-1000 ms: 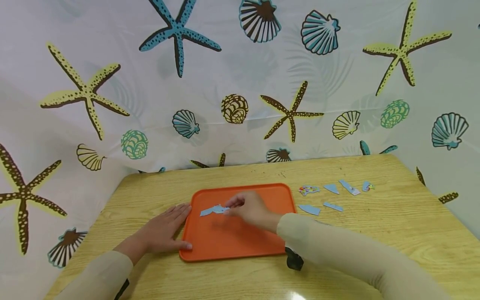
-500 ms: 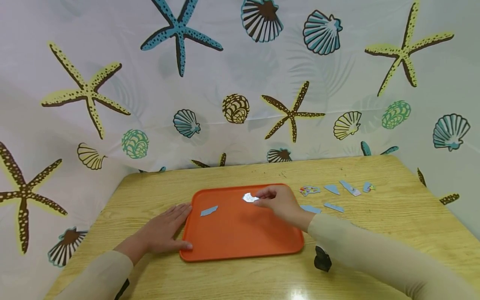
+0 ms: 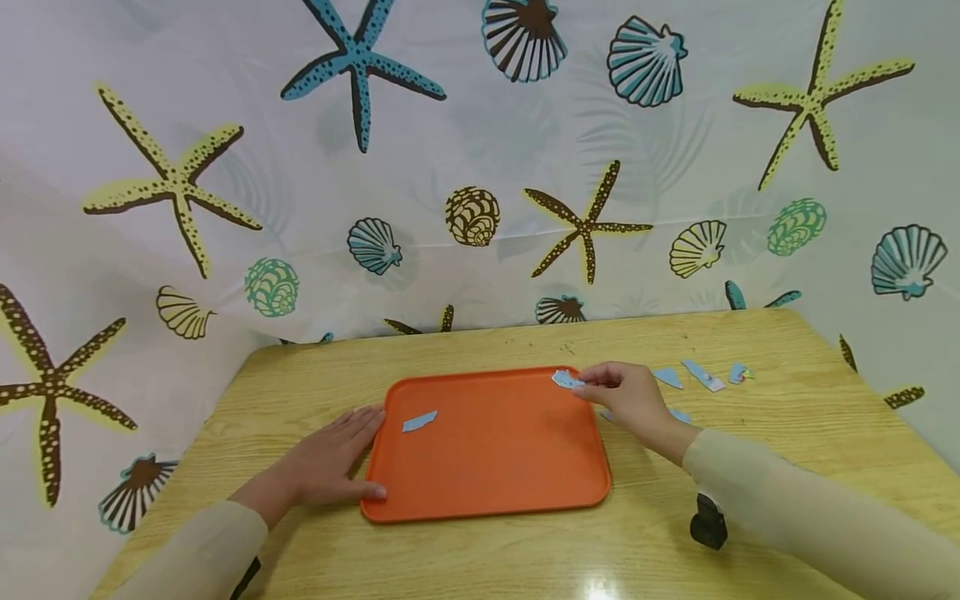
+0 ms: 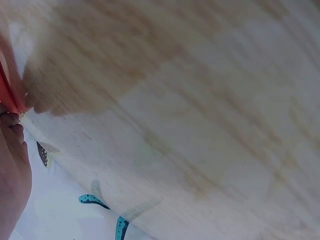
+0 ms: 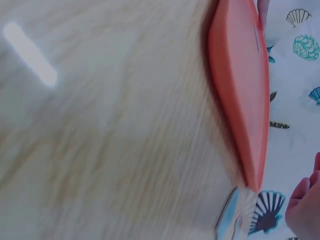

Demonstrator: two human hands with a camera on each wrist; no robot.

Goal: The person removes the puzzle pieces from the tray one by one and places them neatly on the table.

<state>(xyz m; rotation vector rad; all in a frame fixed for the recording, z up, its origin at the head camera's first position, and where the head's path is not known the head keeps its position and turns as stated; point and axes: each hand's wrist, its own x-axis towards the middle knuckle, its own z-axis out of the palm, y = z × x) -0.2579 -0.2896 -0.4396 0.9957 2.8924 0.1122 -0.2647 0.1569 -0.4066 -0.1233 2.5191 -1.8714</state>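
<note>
My right hand (image 3: pixel 630 400) pinches a small light-blue picture piece (image 3: pixel 566 380) between thumb and fingertips, over the back right corner of the orange tray (image 3: pixel 487 458). A light-blue strip piece (image 3: pixel 419 422) lies on the tray's left part. Along the tray's left rim rests my left hand (image 3: pixel 333 462), fingers straight and thumb at the front left corner. In the left wrist view, only part of the left hand (image 4: pixel 12 175) shows against the red tray edge. The right wrist view catches the right hand (image 5: pixel 305 210) at its edge; the held piece is out of sight there.
Right of the tray, on the wooden table (image 3: pixel 480 554), lie a blue triangular piece (image 3: pixel 667 378), a long piece (image 3: pixel 702 375) and a small piece with coloured marks (image 3: pixel 738 373). The right hand partly covers other pieces. A shell-and-starfish cloth (image 3: pixel 420 292) hangs behind.
My right hand has lifted the pinched piece from beside the strip and carried it right, to the tray's back right corner. The strip stays on the tray; the left hand has not moved.
</note>
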